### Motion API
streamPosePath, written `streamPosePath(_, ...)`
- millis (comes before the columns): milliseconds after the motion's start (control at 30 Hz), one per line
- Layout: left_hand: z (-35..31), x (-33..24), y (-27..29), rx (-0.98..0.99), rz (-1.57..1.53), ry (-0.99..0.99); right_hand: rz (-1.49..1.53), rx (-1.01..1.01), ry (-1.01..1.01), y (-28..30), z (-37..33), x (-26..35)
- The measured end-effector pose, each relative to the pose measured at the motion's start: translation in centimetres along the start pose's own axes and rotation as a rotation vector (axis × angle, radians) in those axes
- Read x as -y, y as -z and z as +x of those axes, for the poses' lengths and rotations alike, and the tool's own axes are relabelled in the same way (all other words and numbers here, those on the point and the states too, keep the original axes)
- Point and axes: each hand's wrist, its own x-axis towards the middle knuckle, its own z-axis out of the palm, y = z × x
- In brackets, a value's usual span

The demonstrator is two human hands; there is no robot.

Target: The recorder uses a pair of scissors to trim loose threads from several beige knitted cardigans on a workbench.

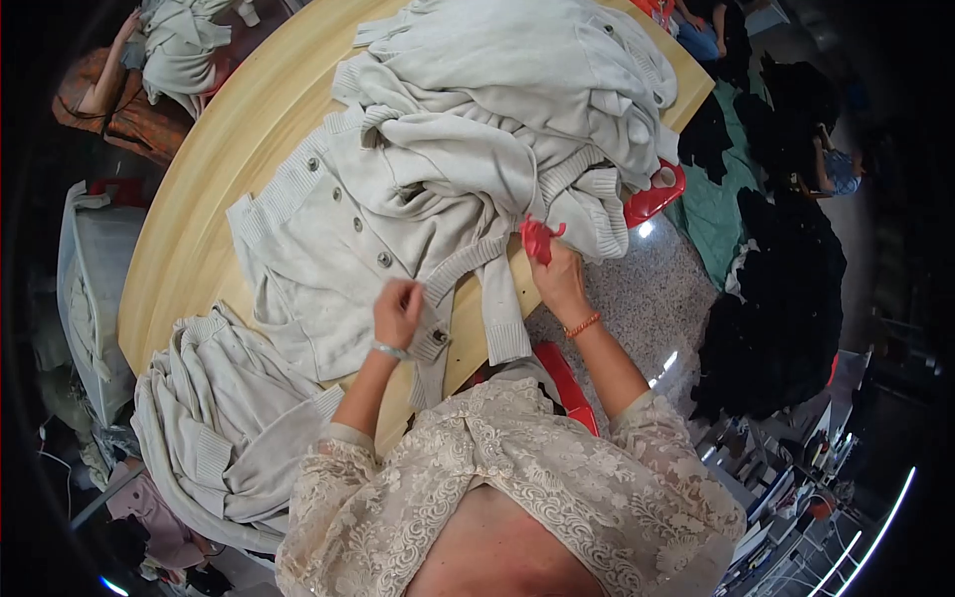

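Observation:
A light grey knitted cardigan point(333, 264) lies spread on the wooden table, with dark buttons along its front band and its ribbed edges showing. Over the cardigan's lower front, near a button, is my left hand point(399, 314); its fingers are curled together, and what they pinch, if anything, is hidden. My right hand point(560, 279) is closed around a small red tool point(538, 240) just right of the cardigan's ribbed band. The tool's exact kind is not clear. A sleeve point(505, 323) hangs over the table's near edge between my hands.
A heap of similar grey knitwear point(517, 65) covers the far part of the curved table point(189, 214). Another pile point(214, 428) lies at the near left. A red stool point(657, 196) stands by the right edge. Dark cloth heaps point(776, 298) lie farther right. Other people sit nearby.

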Motion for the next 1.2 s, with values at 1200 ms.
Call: streamPosePath(1200,23.9,2.5,-1.4,-0.057,0.399,-0.054,0.270,0.131,-0.072,-3.7,-1.7,0.4)
